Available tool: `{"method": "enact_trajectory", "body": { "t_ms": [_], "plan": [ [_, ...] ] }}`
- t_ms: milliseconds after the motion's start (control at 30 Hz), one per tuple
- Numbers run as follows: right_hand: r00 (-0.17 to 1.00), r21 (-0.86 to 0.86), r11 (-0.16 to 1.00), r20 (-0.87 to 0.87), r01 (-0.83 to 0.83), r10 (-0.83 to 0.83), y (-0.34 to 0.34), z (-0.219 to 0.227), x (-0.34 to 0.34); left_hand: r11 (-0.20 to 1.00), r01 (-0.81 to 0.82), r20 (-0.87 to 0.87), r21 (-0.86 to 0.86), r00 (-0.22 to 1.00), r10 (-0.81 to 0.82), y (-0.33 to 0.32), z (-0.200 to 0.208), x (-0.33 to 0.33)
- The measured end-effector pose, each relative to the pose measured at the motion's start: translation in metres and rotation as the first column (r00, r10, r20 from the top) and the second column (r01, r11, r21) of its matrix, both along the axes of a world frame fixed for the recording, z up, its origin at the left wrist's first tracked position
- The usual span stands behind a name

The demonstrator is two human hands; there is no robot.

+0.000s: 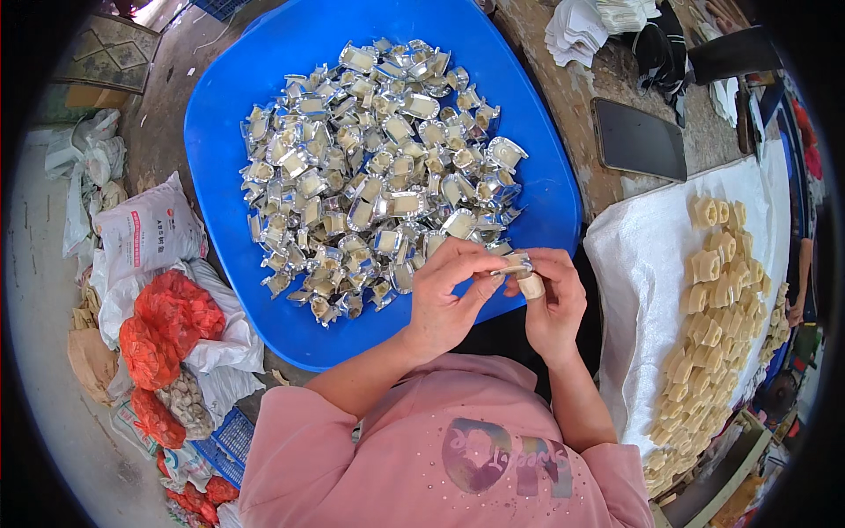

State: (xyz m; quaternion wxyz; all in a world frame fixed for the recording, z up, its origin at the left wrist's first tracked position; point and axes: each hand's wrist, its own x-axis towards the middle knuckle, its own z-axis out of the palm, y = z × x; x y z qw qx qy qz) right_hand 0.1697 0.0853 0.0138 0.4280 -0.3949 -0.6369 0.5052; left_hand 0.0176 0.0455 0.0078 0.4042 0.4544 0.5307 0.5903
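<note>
Near the front right rim of a large blue tub (290, 348), my two hands meet over small parts. My left hand (447, 297) pinches a small shiny silver part (515, 262) between thumb and fingertips. A cream-coloured hollow piece (531, 285) sits in the closed fingers of my right hand (556, 304), against the silver part. Whether the two are joined I cannot tell, since fingers hide the contact. Inside the tub lies a heap of silver parts with cream insides (374, 176).
Many cream-coloured pieces (717, 299) lie on a white sheet (634, 255) at my right. A dark phone (639, 139) rests on the wooden table behind it, near white gloves (576, 31). Red bags (180, 317), a white sack (150, 229) and a blue crate (226, 444) stand at the left.
</note>
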Motion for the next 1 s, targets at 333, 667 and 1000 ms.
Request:
{"method": "enact_trajectory", "body": {
  "t_ms": [333,667,1000],
  "plan": [
    [0.997,-0.042,0.999,-0.066,-0.03,0.027,-0.003,0.013,0.004,0.995,-0.097,0.018,0.02,0.995,0.097,0.003,0.014,0.011],
    [0.999,0.001,1.0,0.034,0.012,-0.012,-0.008,0.014,0.006,0.993,-0.09,-0.111,0.079,0.989,0.099,0.007,0.011,0.021],
    [1.0,0.043,0.999,0.009,-0.008,0.007,-0.006,0.011,-0.005,0.982,-0.087,-0.062,0.17,0.993,0.099,0.008,0.005,0.017]
  ]
}}
